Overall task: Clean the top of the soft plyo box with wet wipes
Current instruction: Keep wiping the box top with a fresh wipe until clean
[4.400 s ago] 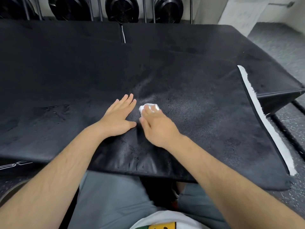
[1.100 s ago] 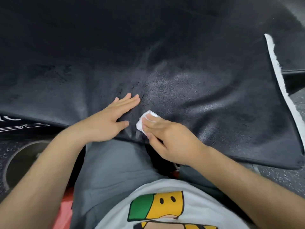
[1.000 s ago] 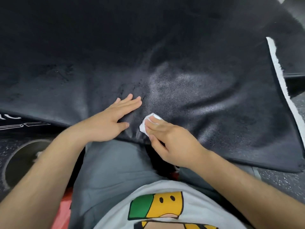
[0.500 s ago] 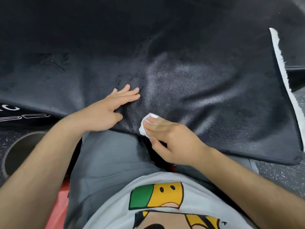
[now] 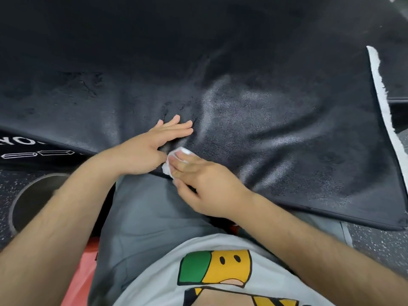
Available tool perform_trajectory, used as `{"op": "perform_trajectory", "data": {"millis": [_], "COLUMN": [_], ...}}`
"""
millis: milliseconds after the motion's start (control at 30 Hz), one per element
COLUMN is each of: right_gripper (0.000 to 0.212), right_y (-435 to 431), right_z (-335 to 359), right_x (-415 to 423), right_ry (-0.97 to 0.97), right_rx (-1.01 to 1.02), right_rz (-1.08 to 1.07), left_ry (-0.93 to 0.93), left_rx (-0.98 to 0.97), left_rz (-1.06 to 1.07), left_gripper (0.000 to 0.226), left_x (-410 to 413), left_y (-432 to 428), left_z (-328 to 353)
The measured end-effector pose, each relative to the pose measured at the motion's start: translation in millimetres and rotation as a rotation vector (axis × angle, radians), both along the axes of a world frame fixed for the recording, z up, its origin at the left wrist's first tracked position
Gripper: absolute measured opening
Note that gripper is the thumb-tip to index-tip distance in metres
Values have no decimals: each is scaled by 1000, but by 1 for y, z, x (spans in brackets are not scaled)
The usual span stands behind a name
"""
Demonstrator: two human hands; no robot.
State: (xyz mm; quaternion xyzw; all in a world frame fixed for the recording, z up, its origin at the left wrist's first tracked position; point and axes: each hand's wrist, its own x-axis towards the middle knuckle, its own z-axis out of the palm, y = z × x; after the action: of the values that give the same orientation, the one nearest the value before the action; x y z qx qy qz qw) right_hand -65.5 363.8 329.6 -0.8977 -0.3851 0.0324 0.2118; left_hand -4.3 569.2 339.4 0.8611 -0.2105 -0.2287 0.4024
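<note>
The soft plyo box is a wide black padded block whose top fills most of the view, shiny and damp near the front edge. My right hand presses a small crumpled white wet wipe onto the top right at the near edge, fingers covering most of it. My left hand lies flat on the top just left of the wipe, fingers stretched forward, thumb touching the wipe area.
A white torn strip runs along the box's right edge. White lettering marks the box's front face at left. A round dark plate lies on the speckled floor at lower left. My grey-trousered knees press against the box front.
My right hand slid the wipe left along the near edge until it met my left hand. The view dropped from the whole top to its front edge.
</note>
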Motion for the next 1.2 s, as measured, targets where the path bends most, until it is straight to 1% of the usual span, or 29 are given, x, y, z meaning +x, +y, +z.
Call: {"op": "perform_trajectory", "data": {"millis": [67,133,200,267,367,500,567,700,767,867,967,1000,1033,1133,1200], "right_gripper": [39,34,31,33,37,40,39,35,38,55,78,82,81,68,73], "right_y": [5,-9,-28,-34,-6,41,31,0,14,43,33,26,22,16,13], "right_z": [2,5,4,1,-3,4,9,12,8,5,-4,-7,-9,-11,-4], "right_x": [2,-2,-9,-14,-6,10,4,-8,0,12,17,16,16,14,14], "right_ry": [-20,-37,-57,-65,-72,-58,-41,-68,-80,-80,-102,-116,-135,-159,-145], "right_rx": [21,23,48,64,31,-2,-23,-21,-26,-21,-130,-165,-175,-151,-139], "right_rz": [26,52,29,6,27,68,82,78,72,59,102,95,83,57,83], "left_ry": [29,33,60,36,-22,-14,-26,-39,-33,-45,-126,-149,-159,-184,-247], "left_rx": [-15,4,20,-11,-33,-88,-97,-94,-104,-118,-45,-14,14,100,160], "left_rz": [17,16,65,98,94,176,179,180,182,169,104,82,59,16,14], "left_gripper": [92,93,89,86,83,88,91,94,93,90,92,93,94,99,102], "left_x": [0,-2,-6,-15,-27,-28,-28,-28,-27,-27,-31,-32,-33,-34,-34], "left_y": [2,8,18,30,37,35,36,38,36,33,37,39,39,31,31], "left_z": [3,8,13,14,7,8,9,10,10,5,4,4,5,6,8]}}
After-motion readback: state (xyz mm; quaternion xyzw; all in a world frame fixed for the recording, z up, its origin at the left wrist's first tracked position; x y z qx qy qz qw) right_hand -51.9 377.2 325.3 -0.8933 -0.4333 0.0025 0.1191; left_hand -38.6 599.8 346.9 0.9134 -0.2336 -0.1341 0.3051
